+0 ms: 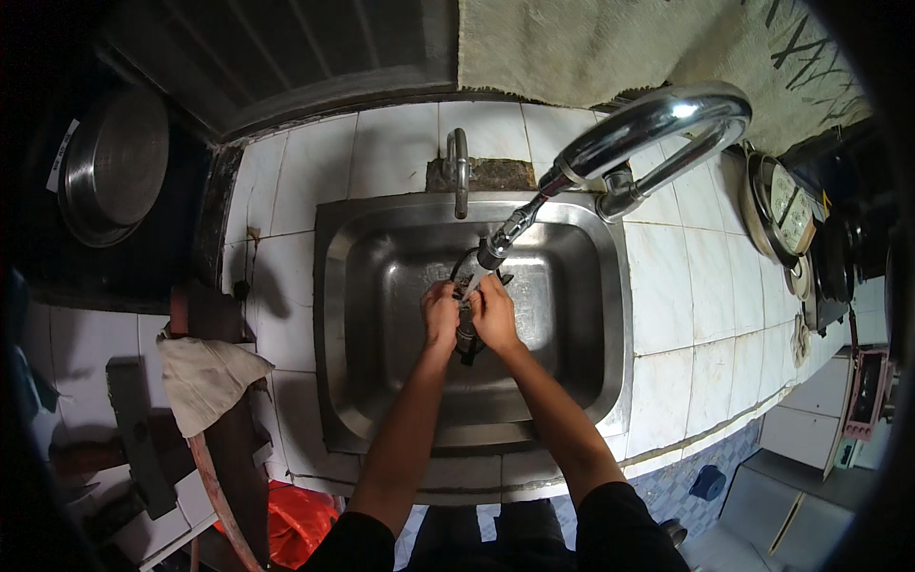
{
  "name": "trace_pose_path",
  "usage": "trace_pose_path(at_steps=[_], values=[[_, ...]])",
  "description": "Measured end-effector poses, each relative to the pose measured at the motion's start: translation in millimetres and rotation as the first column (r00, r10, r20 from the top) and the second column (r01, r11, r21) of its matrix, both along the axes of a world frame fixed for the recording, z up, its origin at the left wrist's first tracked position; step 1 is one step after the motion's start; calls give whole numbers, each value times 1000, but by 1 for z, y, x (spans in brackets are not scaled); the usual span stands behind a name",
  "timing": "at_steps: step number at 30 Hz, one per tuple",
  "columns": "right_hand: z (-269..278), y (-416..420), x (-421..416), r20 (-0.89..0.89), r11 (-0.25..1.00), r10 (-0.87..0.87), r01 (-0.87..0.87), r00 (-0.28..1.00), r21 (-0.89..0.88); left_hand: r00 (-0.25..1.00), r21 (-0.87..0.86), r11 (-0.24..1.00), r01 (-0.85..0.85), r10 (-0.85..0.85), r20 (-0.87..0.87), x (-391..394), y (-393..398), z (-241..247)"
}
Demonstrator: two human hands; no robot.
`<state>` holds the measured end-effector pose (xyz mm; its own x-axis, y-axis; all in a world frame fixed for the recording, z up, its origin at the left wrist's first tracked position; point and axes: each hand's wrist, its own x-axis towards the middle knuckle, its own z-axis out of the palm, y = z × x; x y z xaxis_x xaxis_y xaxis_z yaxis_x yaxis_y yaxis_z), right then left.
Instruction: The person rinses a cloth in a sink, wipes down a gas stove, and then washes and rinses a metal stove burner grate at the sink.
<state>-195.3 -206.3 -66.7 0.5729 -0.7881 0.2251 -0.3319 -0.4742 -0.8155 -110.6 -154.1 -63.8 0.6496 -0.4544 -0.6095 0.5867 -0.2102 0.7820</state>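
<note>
Over the basin of a stainless steel sink (572, 357), my left hand (440, 314) and my right hand (493, 311) are close together on a dark object (467, 334) with thin black parts sticking out. Its kind is unclear, as my fingers hide much of it. Both hands have curled fingers and appear to grip its two sides. Water (475, 279) runs between them from the black-tipped spout of a large curved chrome faucet (643, 129). A smaller chrome tap (461, 175) stands at the sink's back edge.
White tiles (661, 286) surround the sink. Metal pots (118, 164) lie at the upper left; pans and plates (786, 207) stand at the right. A beige cloth (211, 379) drapes over wood at the left, above a red plastic bag (300, 525). A pale curtain (572, 50) hangs behind.
</note>
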Motion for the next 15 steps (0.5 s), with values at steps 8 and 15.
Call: trace_pose_path(at_steps=[8,15], values=[[-13,21,10,-28,998,6,-7,1000,-60,996,-21,996,-90,90,-2,4,11,-20],[-1,30,13,-57,996,38,-42,998,-78,974,-167,983,-74,107,199,6,8,-45]])
